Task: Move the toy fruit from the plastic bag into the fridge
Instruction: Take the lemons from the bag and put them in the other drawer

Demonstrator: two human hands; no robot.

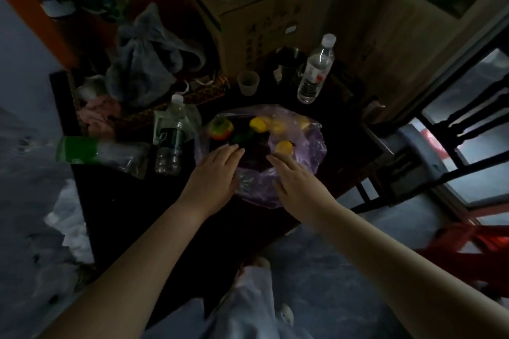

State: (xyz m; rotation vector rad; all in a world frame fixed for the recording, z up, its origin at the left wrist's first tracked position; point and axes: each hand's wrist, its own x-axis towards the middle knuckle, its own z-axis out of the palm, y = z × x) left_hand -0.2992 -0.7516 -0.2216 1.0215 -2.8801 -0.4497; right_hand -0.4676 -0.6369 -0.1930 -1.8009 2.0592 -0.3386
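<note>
A clear purplish plastic bag [308, 151] lies spread open on a dark low table [132, 201]. Inside it I see a red-and-green toy apple [221, 128], a yellow toy fruit [257, 124], another yellow one [283, 147] and a dark green piece [242, 136]. My left hand [214, 173] hovers flat over the bag's near left edge, fingers apart, holding nothing. My right hand [294, 181] rests over the bag's near right side, fingers pointing toward the yellow fruit, also empty. No fridge is visible.
Water bottles stand at the back right [316, 69] and left of the bag [172, 137]. A small cup [248, 82], a metal pot [290, 62], a cardboard box [261, 14] and a grey bag [146, 63] crowd the table's far side. A dark chair [440, 151] stands right.
</note>
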